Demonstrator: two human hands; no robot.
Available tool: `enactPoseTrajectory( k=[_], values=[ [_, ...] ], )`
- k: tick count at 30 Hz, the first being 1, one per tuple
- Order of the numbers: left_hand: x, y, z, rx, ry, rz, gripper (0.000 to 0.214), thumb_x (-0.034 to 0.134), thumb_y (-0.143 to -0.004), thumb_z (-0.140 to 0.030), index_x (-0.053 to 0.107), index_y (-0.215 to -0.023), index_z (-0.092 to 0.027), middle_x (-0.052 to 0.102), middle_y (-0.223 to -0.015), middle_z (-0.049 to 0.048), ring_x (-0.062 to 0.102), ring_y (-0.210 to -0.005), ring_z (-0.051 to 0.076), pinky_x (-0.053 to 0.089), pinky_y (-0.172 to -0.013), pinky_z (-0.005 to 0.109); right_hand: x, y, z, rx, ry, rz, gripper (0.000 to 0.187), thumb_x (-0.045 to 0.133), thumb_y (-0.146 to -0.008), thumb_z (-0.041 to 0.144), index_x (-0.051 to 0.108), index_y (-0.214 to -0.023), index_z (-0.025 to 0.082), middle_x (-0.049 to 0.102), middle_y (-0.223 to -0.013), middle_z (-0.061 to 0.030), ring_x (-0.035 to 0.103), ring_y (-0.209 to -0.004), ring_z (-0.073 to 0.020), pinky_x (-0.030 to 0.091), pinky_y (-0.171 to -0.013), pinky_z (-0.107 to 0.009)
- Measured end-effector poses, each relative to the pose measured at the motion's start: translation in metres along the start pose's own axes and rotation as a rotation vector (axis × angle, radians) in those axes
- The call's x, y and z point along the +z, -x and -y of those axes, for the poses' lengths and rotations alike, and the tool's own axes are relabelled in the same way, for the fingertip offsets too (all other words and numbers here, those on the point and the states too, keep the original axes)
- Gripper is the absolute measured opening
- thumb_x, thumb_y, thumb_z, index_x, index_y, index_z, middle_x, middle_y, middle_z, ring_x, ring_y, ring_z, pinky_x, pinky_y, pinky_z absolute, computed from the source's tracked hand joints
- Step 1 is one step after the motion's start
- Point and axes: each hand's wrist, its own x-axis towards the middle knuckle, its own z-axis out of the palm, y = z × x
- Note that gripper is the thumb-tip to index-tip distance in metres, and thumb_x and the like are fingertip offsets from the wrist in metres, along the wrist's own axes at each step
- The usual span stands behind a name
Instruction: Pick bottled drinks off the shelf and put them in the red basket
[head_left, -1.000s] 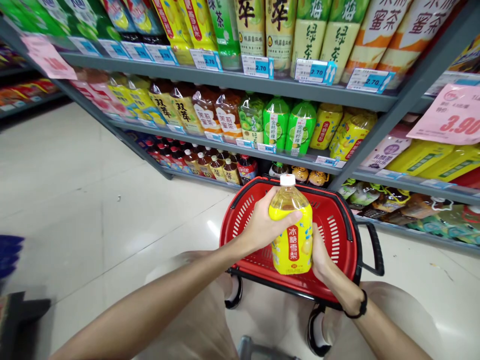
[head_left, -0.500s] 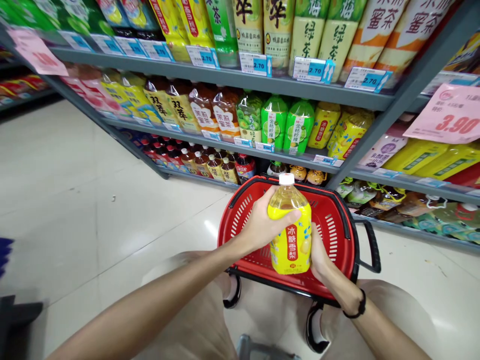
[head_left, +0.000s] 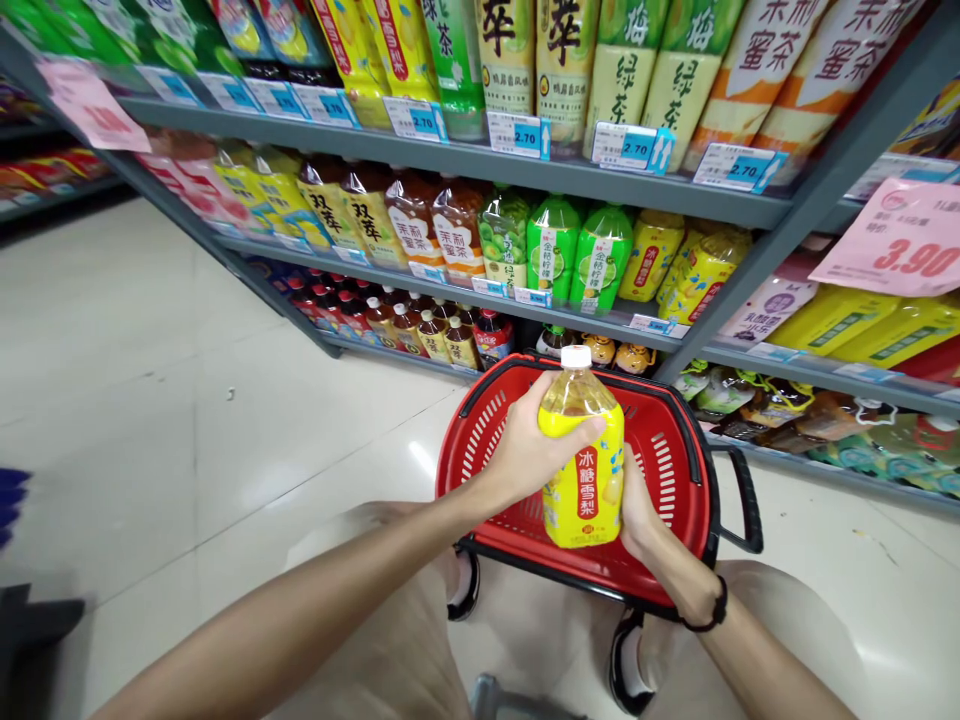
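A large drink bottle [head_left: 582,480] with a yellow label, a white cap and pale amber liquid is held upright, tilted slightly, above the red basket [head_left: 495,400]. My left hand [head_left: 532,435] wraps around its upper left side, thumb across the front of the label. My right hand [head_left: 637,505] is closed against the bottle's right side; its fingers are hidden behind the bottle. The visible part of the basket's inside shows slotted red walls and no other goods. A dark band circles my right wrist.
Shelves [head_left: 465,160] of bottled drinks with price tags run across the back. A pink price sign [head_left: 896,240] hangs at right. The basket's black handle [head_left: 742,500] sticks out to the right. My knees and shoes flank the basket on a pale tiled floor [head_left: 247,470].
The view has tilted a little, so the shelves sit slightly lower in the picture. Both hands keep the same hold on the bottle.
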Motion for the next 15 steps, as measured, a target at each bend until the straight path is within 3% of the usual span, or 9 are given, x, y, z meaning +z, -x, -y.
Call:
enactPoseTrajectory(
  k=[8, 15],
  values=[
    [-0.005, 0.001, 0.005, -0.021, 0.056, 0.01, 0.045, 0.087, -0.086, -0.039, 0.064, -0.118, -0.017, 0.076, -0.103, 0.0059, 0.073, -0.088, 0.019, 0.059, -0.077, 0.027, -0.001, -0.003, -0.004, 0.024, 0.029, 0.023, 0.038, 0.055, -0.093, 0.053, 0.069, -0.075, 0.023, 0.084, -0.086, -0.0064, 0.08, -0.105, -0.0301, 0.061, -0.097, -0.04],
    [-0.004, 0.003, 0.004, -0.014, 0.046, 0.029, 0.043, 0.088, -0.085, -0.035, 0.065, -0.116, -0.017, 0.077, -0.104, 0.0056, 0.074, -0.09, 0.02, 0.059, -0.078, 0.026, -0.012, -0.013, -0.013, -0.047, 0.067, 0.053, 0.05, 0.079, -0.067, 0.072, 0.066, -0.076, 0.025, 0.084, -0.088, -0.0052, 0.078, -0.112, -0.0348, 0.062, -0.097, -0.043]
  ],
)
